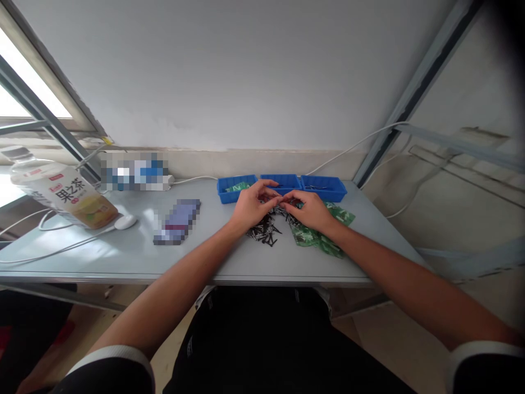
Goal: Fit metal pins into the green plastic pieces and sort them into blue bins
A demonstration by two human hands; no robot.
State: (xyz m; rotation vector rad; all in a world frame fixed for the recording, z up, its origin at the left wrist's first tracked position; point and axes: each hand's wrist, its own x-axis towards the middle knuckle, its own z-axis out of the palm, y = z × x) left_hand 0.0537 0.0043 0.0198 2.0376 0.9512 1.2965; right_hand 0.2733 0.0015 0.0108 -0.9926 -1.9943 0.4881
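My left hand (253, 206) and my right hand (312, 210) meet at the fingertips above a pile of small dark screw-like pieces (264, 230). Both are closed in a pinch; whatever lies between the fingers is too small to make out. Under and beside my right hand spreads a green printed plastic bag (328, 241), with some of the pieces at its near left part. Just behind the hands stand a left blue bin (227, 198) with green packets inside, a middle blue bin (287, 179) partly hidden by my fingers, and a right blue bin (334, 191) holding a few thin pieces.
On the left of the grey table (131, 257) leans a large drink bottle (65, 191), beside a white cable with a rounded plug (125, 221). A blurred flat purple object (178, 221) lies nearer the middle. Metal frame posts (381, 137) and a wall bound the table.
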